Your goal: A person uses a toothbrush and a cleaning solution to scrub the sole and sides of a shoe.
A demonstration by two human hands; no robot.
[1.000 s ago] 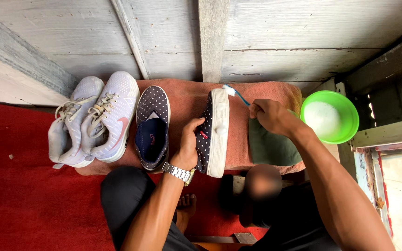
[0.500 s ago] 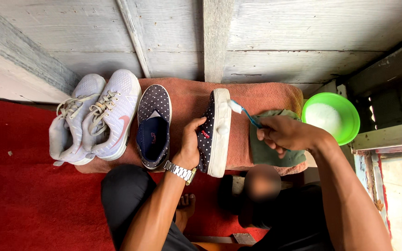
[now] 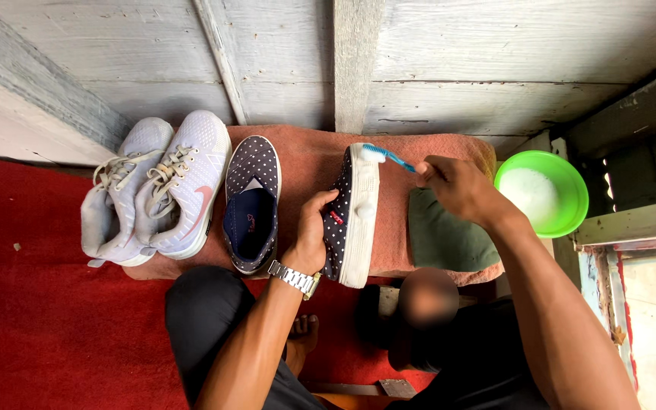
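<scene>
Navy dotted shoe tipped on its side, white sole up, on the orange towel. Gripped at mid-length by the left hand. Blue toothbrush pinched in the right hand, bristles touching the sole's toe end.

shoe: dotted cloth, white rubber | bowl: glossy plastic | wall: rough wood

Home porch or doorway, weathered grey plank wall, red carpet, shoes on an orange towel

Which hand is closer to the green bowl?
The right hand. It holds a blue toothbrush just left of the green bowl, not touching it. The left hand grips the polka-dot shoe farther away.
</scene>
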